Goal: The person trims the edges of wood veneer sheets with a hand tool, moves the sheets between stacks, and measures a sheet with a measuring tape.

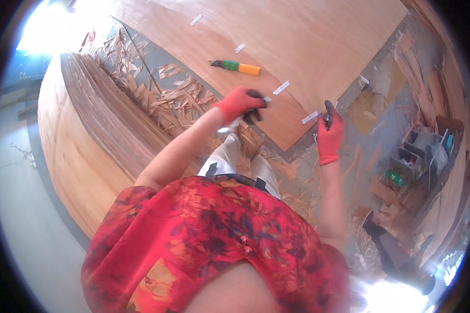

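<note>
We take the big veneer sheet [318, 47] on the floor as landmark; all places are rel. to it.

Far left of the sheet there is a tall stack of veneer sheets [83, 135], its layered edges showing. Btw. the stack and the sheet, a grey floor strip is covered w/ wood scraps [162, 94], thin and curled.

On the sheet, near its left seam, lies a utility knife [235, 67] w/ green and orange body, untouched, well apart from both hands. Small white tape strips [281, 87] sit along the seam of the sheet, one above the knife, one below-right of it.

Our left hand [241, 104], in a red glove w/ dark fingertips, is at the lower left edge of the sheet. The fingers are curled together around something whitish, prob. a tape roll or strip; a pale end sticks out toward the sheet and another hangs below the hand. What exactly it is we cannot tell.

Our right hand [329, 136], also in red glove, is at the lower corner of the sheet. Thumb and fingers are pressed together, pinching the end of a white tape piece [310, 118] that lies on the sheet's corner edge.

Right of the sheet, beyond the corner, stand grey boxes [418, 154] w/ small items, among more scraps.
</note>
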{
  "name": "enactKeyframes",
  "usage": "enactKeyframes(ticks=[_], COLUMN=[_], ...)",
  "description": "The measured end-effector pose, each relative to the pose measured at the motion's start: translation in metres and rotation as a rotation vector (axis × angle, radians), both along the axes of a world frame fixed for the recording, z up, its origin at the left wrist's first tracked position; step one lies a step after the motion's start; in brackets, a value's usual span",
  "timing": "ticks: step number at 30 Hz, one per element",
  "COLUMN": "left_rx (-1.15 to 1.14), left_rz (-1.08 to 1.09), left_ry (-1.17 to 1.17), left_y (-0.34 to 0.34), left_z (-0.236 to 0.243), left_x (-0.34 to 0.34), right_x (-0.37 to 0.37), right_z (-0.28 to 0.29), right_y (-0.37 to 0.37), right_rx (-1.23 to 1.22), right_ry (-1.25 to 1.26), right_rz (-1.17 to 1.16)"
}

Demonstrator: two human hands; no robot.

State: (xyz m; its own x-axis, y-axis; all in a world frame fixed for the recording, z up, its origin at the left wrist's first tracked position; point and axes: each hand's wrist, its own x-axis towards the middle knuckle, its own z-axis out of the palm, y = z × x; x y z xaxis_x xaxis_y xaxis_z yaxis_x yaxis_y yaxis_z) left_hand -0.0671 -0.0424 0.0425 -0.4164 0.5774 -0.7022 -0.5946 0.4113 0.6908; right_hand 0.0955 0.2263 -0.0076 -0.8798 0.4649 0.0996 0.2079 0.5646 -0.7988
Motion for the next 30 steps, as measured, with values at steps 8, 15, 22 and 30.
enactKeyframes(ticks=[8, 15, 22, 30], left_rx=[0.126, 0.109, 0.079, 0.046], left_rz=[0.225, 0.214, 0.222, 0.315], left_ry=[-0.047, -0.002, -0.078, -0.048], left_y=[0.058, 0.063, 0.077, 0.084], left_z=[-0.048, -0.034, -0.057, -0.07], left_x=[0.03, 0.025, 0.033, 0.041], right_x=[-0.018, -0.029, -0.03, -0.024], right_z=[-0.009, -0.055, -0.058, -0.063], right_y=[-0.029, -0.023, -0.026, -0.022], right_rx=[0.315, 0.361, 0.295, 0.542], right_ry=[0.04, -0.039, -0.052, 0.049], right_rz=[0.136, 0.172, 0.135, 0.293])
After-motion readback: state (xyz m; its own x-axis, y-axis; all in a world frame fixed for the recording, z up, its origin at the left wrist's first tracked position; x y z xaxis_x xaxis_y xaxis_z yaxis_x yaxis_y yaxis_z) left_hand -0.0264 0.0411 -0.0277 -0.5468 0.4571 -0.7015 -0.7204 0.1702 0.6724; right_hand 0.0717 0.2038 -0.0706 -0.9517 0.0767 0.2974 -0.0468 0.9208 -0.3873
